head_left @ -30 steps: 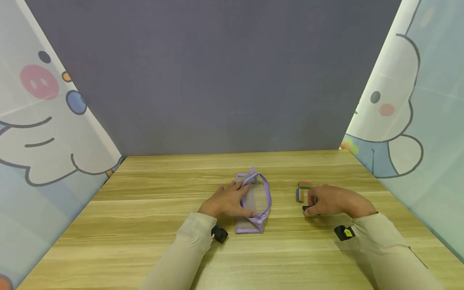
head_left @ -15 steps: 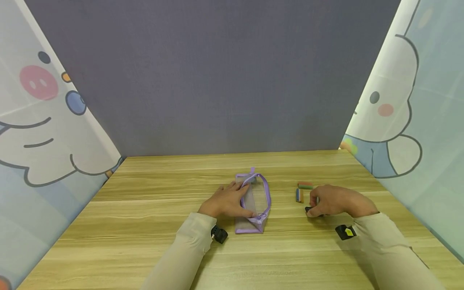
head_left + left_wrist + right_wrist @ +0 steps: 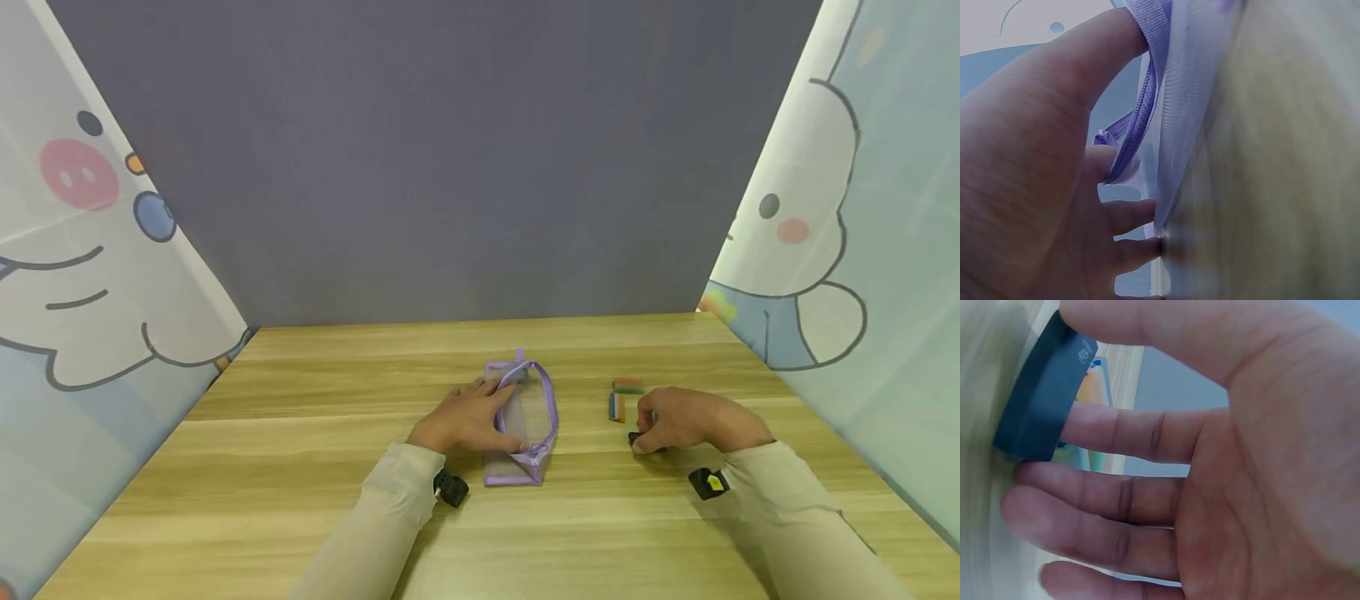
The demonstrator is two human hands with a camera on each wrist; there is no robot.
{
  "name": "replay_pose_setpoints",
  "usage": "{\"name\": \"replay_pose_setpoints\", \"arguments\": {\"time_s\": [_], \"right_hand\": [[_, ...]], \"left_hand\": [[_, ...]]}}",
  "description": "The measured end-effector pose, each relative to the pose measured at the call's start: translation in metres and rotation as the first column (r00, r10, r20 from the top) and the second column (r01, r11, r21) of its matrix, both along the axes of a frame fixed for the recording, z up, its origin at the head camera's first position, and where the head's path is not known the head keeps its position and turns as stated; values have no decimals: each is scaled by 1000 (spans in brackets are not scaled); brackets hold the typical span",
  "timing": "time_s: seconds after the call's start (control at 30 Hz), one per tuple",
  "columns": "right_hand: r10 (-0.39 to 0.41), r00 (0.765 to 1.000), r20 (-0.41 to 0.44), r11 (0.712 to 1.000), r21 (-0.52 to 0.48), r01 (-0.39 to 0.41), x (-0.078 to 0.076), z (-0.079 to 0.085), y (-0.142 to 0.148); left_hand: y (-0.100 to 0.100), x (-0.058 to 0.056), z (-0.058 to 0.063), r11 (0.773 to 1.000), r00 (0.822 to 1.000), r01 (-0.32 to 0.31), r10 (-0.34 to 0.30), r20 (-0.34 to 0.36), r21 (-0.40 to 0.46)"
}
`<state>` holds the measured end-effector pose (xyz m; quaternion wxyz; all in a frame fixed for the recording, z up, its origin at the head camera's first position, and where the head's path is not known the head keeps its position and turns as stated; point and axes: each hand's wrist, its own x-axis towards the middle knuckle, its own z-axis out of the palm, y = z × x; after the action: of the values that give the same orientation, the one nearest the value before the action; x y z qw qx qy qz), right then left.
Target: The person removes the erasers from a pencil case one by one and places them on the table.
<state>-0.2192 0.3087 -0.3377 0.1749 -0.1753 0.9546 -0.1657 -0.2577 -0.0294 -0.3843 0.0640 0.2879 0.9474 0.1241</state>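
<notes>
A mesh pencil pouch (image 3: 536, 408) with purple edging lies on its side, its zipped mouth gaping to the right. My left hand (image 3: 468, 417) rests on it with fingers spread; in the left wrist view the thumb (image 3: 1100, 56) reaches under the purple zipper band (image 3: 1147, 94). On the right, my right hand (image 3: 678, 419) pinches a small black eraser-like block (image 3: 1047, 387) between thumb and index finger, close to the tabletop. A small white print marks one face of the block. The other fingers (image 3: 1085, 512) of that hand extend below it, holding nothing.
Beside the right hand lie two small blocks: a blue, white and orange one (image 3: 617, 407) and a red and green one (image 3: 628, 386) behind it. A grey panel (image 3: 465, 167) stands along the back of the wooden table (image 3: 315, 483); cartoon-printed curtains (image 3: 810, 208) hang at both sides.
The right hand has drawn the black block slightly away from the blue, white and orange one, showing more of it. The left hand keeps its place on the pouch.
</notes>
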Motion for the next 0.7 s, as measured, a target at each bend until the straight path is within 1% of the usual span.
{"name": "replay_pose_setpoints", "arguments": {"time_s": [0.23, 0.33, 0.4, 0.47, 0.53, 0.7], "right_hand": [[-4, 1000, -15, 1000, 18, 4, -1, -2, -1], [-8, 1000, -11, 1000, 28, 9, 0, -1, -2], [-10, 1000, -24, 999, 45, 11, 1, 0, -3], [-3, 999, -51, 999, 54, 6, 1, 1, -2], [11, 995, -97, 999, 52, -6, 0, 1, -2], [7, 977, -213, 1000, -17, -11, -2, 0, -3]], "left_hand": [[-1, -1, -2, 999, 1000, 19, -19, -12, 39], [-2, 1, -1, 998, 1000, 23, -22, -13, 59], [-2, 1, -1, 998, 1000, 22, -21, -14, 67], [-3, 1, -2, 997, 1000, 19, -18, -16, 71], [-3, 0, -4, 997, 999, 20, -18, -27, 73], [-1, -3, -4, 995, 998, 20, -15, -55, 95]]}}
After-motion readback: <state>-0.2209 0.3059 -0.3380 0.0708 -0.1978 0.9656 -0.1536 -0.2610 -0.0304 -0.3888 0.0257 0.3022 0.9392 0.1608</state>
